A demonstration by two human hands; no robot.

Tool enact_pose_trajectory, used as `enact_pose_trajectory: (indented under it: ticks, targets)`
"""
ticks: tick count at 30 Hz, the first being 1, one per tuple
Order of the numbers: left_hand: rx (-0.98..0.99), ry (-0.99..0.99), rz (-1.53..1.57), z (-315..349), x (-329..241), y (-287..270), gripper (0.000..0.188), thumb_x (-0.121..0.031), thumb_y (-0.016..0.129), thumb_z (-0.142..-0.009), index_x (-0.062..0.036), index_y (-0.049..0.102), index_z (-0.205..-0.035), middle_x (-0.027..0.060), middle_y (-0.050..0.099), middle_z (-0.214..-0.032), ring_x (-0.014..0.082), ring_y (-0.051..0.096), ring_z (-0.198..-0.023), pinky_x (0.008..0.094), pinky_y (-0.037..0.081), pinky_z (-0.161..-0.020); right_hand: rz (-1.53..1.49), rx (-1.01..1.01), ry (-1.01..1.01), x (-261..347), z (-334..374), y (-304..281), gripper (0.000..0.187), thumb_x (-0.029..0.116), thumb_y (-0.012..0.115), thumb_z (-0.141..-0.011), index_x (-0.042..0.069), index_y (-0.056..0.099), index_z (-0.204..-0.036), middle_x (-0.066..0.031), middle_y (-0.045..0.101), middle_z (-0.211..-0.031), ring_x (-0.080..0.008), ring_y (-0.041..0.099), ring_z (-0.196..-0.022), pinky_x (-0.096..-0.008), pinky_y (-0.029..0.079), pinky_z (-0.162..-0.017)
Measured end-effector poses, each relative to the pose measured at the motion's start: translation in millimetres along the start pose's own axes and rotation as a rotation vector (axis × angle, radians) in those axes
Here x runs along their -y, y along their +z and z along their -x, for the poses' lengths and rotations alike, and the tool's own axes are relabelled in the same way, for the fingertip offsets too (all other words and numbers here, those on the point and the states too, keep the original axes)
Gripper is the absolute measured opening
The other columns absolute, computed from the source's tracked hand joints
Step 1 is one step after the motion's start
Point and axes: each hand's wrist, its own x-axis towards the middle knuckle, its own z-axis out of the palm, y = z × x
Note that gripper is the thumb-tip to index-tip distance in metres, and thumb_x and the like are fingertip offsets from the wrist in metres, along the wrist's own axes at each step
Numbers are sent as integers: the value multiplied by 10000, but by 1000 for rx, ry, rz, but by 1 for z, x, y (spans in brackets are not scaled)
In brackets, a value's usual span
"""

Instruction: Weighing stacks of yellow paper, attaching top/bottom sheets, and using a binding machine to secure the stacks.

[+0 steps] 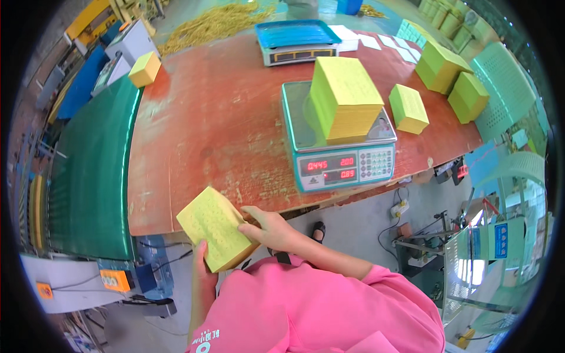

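Observation:
Between my two hands is a thick stack of yellow paper (215,229), tilted at the table's near edge in front of my body. My left hand (203,259) grips its lower left side, with most fingers hidden behind it. Against the right side presses my right hand (268,230), its fingers bent over the edge. To the right, a larger stack of yellow paper (347,88) stands on the metal pan of a digital scale (344,167), whose red display is lit.
The worn red-brown table (206,117) holds another scale with a blue tray (297,34) at its far side. Several yellow stacks (441,65) stand at the right; one yellow block (145,69) sits far left. A green conveyor belt (91,170) adjoins the left edge. Green perforated chairs (503,82) stand right.

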Motion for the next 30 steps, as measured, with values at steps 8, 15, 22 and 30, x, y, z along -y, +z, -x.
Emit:
enact_pose_trajectory:
  ticks: [8, 15, 22, 30]
  targets:
    - [320, 357, -490, 14, -58, 124, 544, -362, 389, -1007, 11, 408, -1402, 144, 512, -1378, 230, 519, -1247, 390, 425, -1043, -315, -72, -67, -5, 25, -102, 598, 432, 542, -959, -4, 477, -1362, -111, 608, -1223, -188, 624, -994, -332, 525, -821]
    - [666, 248, -267, -50, -112, 370, 562, -323, 608, -933, -6, 440, -1366, 131, 559, -1295, 209, 547, -1205, 361, 463, -981, -375, -483, -200, 67, 23, -296, 433, 312, 538, -965, -14, 577, -1247, -57, 653, -972, -114, 600, -793, -280, 496, -671]
    - [554, 153, -561, -119, -93, 469, 741, -587, 717, -754, -113, 552, -1299, 63, 592, -1223, 219, 539, -1140, 475, 437, -912, -525, -405, -106, 28, -9, -395, 321, 263, 525, -957, 8, 648, -1109, -56, 654, -922, -144, 618, -750, -284, 506, -663]
    - [439, 149, -648, -139, -79, 473, 776, -633, 708, -729, -146, 546, -1311, 88, 568, -1242, 238, 530, -1139, 471, 461, -876, -539, -315, -11, -3, -24, -405, 277, 241, 513, -964, 15, 656, -1033, -58, 649, -911, -143, 614, -742, -278, 491, -665]
